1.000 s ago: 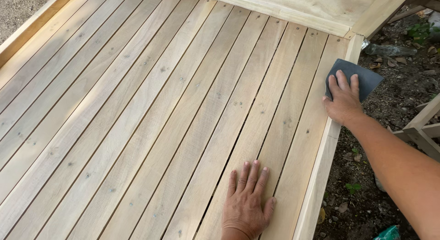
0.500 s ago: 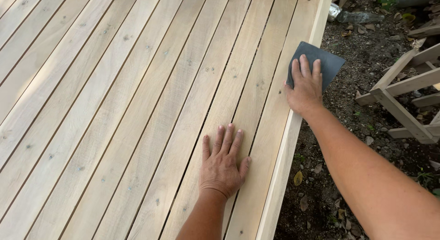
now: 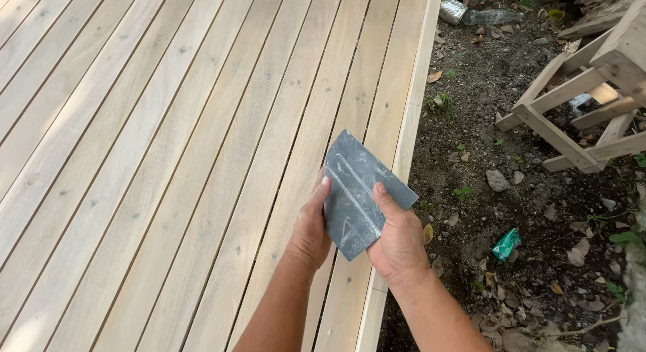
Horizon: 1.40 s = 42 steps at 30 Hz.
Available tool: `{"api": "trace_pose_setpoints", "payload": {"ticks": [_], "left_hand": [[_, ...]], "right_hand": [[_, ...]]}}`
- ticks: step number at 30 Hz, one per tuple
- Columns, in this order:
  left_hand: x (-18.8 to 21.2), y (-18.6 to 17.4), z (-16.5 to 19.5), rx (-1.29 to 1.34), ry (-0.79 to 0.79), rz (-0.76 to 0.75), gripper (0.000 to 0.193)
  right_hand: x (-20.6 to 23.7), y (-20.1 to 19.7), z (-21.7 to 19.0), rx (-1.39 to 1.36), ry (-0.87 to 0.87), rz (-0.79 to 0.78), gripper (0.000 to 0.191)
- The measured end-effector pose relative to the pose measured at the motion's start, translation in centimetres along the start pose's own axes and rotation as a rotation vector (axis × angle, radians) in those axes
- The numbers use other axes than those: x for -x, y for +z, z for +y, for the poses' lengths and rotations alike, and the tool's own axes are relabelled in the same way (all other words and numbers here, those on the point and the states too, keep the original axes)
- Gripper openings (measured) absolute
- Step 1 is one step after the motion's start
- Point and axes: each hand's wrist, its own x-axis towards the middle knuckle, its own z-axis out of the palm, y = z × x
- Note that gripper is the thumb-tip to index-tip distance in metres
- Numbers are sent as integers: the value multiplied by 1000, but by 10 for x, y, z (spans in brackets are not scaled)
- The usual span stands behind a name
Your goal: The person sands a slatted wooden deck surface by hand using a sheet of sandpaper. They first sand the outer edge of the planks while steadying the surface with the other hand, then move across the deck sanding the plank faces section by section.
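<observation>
both hands hold a grey sheet of sandpaper (image 3: 360,194) up over the right edge of the slatted wooden platform (image 3: 168,157): the left hand (image 3: 311,227) has its fingers closed on the sheet's left edge, thumb on top, and the right hand (image 3: 398,241) grips its lower right side, thumb pressed across the dusty face. on the dirt to the right lie a small green wrapper (image 3: 506,244) among dry leaves, a clear plastic bottle (image 3: 494,16) beside a metal can (image 3: 453,9) near the top, contents not discernible, and a bare wooden frame (image 3: 579,103).
</observation>
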Motion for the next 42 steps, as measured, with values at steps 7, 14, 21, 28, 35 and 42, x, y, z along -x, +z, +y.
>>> {"api": "trace_pose_setpoints", "payload": {"ticks": [7, 14, 21, 28, 35, 42], "left_hand": [[18, -25, 100, 282, 78, 39, 67], [41, -63, 120, -1469, 577, 210, 72], [58, -103, 51, -1626, 264, -103, 70], [5, -119, 39, -1707, 255, 19, 66], [-6, -76, 27, -1562, 365, 152, 58], [119, -114, -28, -1579, 251, -62, 80]], "right_hand": [[-25, 6, 12, 63, -74, 36, 58], [-51, -4, 47, 1451, -471, 68, 74], [-68, -4, 85, 2039, -654, 190, 71], [-78, -2, 90, 2129, -550, 213, 72], [-78, -4, 90, 2064, -607, 209, 69], [-79, -2, 86, 2071, -667, 228, 69]]}}
